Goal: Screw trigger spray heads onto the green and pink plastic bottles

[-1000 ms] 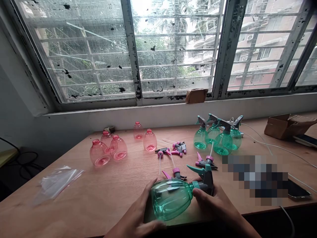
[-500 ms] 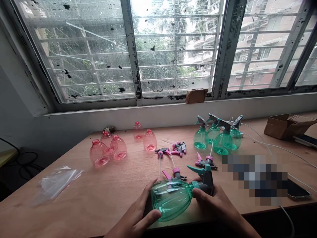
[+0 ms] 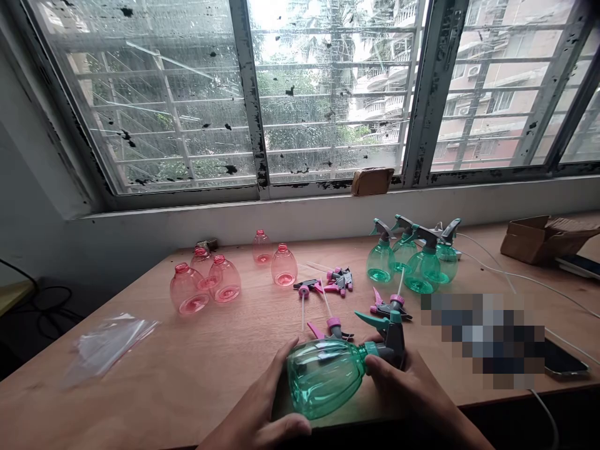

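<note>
A green spray bottle (image 3: 325, 378) lies on its side between my hands, above the table's front edge, its grey-and-teal trigger head (image 3: 391, 337) pointing right. My left hand (image 3: 276, 400) is closed around the bottle's base, thumb low on the near side. Pinching the collar at the neck is my right hand (image 3: 398, 381), its other fingers partly hidden behind the trigger head. Just beyond the bottle lie several loose pink-and-grey trigger heads with thin tubes, one of them a trigger head (image 3: 334, 325) partly hidden by the bottle.
Several pink bottles without heads (image 3: 225, 281) stand at the left. Several green spray bottles (image 3: 422, 272) with heads stand at the back right. A clear plastic bag (image 3: 112, 344) lies left, a phone (image 3: 565, 359) right, near cables and a cardboard box (image 3: 529, 240). A window is behind.
The green bottle has turned slightly about its length between my hands. My left thumb has slid down and a little to the right. My right hand stays at the collar.
</note>
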Available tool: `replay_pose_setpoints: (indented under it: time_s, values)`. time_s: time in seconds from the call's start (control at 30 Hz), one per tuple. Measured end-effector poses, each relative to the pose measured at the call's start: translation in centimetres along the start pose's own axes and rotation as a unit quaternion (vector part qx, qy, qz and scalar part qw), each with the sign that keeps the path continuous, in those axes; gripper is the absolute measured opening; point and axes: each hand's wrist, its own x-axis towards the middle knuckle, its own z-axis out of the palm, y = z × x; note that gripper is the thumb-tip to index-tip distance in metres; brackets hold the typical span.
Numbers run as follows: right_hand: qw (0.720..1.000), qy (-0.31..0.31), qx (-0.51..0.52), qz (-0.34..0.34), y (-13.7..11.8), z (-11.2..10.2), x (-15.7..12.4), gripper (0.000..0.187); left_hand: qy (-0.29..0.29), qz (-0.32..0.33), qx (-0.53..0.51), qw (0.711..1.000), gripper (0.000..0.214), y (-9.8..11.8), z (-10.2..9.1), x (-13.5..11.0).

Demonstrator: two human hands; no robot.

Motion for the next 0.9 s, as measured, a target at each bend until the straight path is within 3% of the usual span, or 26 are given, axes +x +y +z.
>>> replay_pose_setpoints:
  time_s: [0.1,0.2,0.47,0.9]
  values:
    - [1.0,-0.004,0.016,0.003,0.0,0.1,0.0,0.049,0.002,0.026,-0.022,0.999,0.086,0.2,0.0,0.0]
    - [0.999,-0.005,0.032,0.015,-0.1,0.3,-0.1,0.051,0.021,-0.006,-0.019,1.0,0.079,0.7,0.1,-0.1]
    - [0.999,-0.003,0.052,0.012,-0.2,0.4,-0.2,0.05,0.011,-0.02,-0.014,1.0,0.084,0.8,0.0,-0.4]
    - [1.0,-0.011,0.025,0.013,-0.2,0.2,-0.1,0.052,-0.005,0.012,-0.001,1.0,0.085,-0.4,-0.1,0.0]
